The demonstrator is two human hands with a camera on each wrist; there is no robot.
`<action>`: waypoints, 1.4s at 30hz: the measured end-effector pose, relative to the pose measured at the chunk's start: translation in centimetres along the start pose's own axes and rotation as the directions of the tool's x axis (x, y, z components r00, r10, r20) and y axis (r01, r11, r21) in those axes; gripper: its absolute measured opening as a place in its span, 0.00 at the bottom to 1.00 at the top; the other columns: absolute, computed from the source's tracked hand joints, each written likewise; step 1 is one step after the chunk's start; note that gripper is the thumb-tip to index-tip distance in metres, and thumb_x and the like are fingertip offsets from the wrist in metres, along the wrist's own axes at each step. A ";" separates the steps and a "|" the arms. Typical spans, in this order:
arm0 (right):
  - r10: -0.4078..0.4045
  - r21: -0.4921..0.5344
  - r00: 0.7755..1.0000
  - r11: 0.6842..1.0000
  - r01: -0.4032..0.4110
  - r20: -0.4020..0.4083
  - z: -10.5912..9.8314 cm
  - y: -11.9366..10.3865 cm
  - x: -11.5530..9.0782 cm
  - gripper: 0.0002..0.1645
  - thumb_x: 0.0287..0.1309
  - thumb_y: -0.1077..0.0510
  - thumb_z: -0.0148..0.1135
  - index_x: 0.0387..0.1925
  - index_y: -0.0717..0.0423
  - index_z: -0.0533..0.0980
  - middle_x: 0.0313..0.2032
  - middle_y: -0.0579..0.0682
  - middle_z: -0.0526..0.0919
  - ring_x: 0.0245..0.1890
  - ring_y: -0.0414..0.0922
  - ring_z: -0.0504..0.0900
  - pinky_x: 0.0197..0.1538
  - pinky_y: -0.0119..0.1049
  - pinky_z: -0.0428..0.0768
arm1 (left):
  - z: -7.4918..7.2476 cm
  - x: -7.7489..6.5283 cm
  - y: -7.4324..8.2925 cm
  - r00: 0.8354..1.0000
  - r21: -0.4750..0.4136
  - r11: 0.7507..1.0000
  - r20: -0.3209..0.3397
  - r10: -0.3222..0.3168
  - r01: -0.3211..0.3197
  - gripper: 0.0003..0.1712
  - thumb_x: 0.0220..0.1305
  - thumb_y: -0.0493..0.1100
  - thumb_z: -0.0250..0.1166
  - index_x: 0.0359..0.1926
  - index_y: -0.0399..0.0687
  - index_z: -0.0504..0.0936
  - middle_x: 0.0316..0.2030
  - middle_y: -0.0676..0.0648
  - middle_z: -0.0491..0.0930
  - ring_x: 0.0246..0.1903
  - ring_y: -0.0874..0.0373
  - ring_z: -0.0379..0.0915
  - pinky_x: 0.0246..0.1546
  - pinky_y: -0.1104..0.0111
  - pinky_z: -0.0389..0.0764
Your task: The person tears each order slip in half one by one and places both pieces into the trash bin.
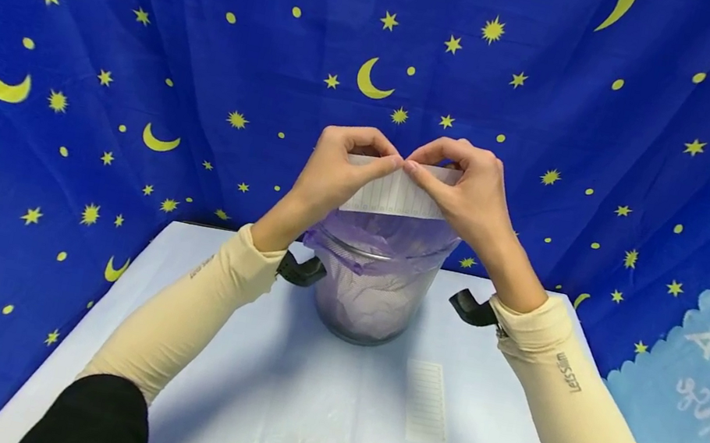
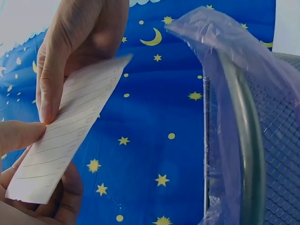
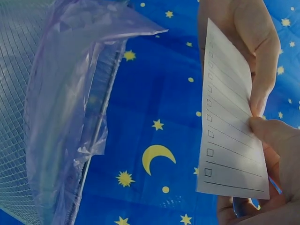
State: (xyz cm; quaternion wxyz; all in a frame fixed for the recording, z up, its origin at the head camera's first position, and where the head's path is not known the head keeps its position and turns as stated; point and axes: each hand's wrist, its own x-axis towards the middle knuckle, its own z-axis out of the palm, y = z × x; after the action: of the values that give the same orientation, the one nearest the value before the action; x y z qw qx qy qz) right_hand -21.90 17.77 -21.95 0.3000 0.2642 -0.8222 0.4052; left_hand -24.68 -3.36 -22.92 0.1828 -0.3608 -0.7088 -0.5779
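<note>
Pinch on both left hand [image 1: 328,173] and right hand [image 1: 473,199]: narrow, thumb to forefinger, with tips touching or nearly so. Held lined paper slip [image 1: 395,195] between them by middle of upper edge. Saw no tear in either wrist view. Judged early: gripping done, held slip not yet parted or let go. Left over, by judgement: held slip, plus second slip [image 1: 427,402], lying flat below fingers, slightly right, untouched.

Just beneath fingers in head view, noted mesh bin [image 1: 374,316] with purple liner [image 1: 425,243] over rim; apart from held slip in wrist views. Showed pale bunches through mesh; couldn't tell liner from contents.

Below fingers, toward wearer, saw pale table [image 1: 248,424]. Behind fingers, blue moon-and-star cloth [image 1: 282,66]. Far right of fingers, light blue cloth [image 1: 661,386] with reversed lettering.
</note>
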 end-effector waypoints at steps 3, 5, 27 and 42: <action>0.000 0.001 1.000 1.000 0.000 0.003 0.0 0.1 0.4 0.10 0.64 0.51 0.76 0.38 0.53 0.89 0.37 0.48 0.91 0.37 0.38 0.78 0.37 0.33 0.72 | -0.1 0.3 0.0 1.000 -0.008 1.000 -0.006 -0.004 0.004 0.04 0.67 0.37 0.73 0.36 0.39 0.91 0.35 0.45 0.89 0.41 0.57 0.84 0.49 0.65 0.81; 0.000 0.003 1.000 1.000 0.000 0.000 0.0 0.1 0.6 0.10 0.65 0.50 0.75 0.38 0.53 0.89 0.37 0.48 0.91 0.37 0.38 0.78 0.37 0.33 0.72 | -0.2 0.6 -0.1 1.000 -0.010 1.000 -0.006 -0.005 0.005 0.04 0.67 0.37 0.73 0.36 0.39 0.91 0.35 0.45 0.89 0.41 0.57 0.84 0.49 0.65 0.81; -0.036 -0.037 0.999 0.999 0.035 -0.028 0.2 1.5 0.1 0.09 0.64 0.51 0.76 0.37 0.52 0.90 0.36 0.48 0.90 0.37 0.39 0.77 0.37 0.32 0.71 | 0.6 1.1 -1.2 0.997 -0.052 0.996 0.028 -0.077 0.079 0.05 0.66 0.36 0.73 0.36 0.37 0.91 0.35 0.44 0.89 0.41 0.57 0.83 0.48 0.66 0.79; -0.088 -0.017 0.995 0.996 0.087 -0.055 0.7 2.3 0.4 0.08 0.63 0.53 0.77 0.35 0.53 0.90 0.35 0.48 0.89 0.39 0.39 0.79 0.39 0.30 0.72 | 0.6 1.1 -1.8 0.993 -0.096 0.989 0.009 -0.116 0.116 0.05 0.67 0.36 0.73 0.36 0.36 0.90 0.35 0.44 0.88 0.39 0.56 0.82 0.46 0.66 0.80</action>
State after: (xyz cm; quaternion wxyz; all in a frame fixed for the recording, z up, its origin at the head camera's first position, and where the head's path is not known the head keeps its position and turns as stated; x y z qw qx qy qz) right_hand -23.88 18.34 -23.14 0.3422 0.2864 -0.8041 0.3927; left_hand -26.65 -2.54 -23.60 0.1302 -0.3281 -0.7002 -0.6205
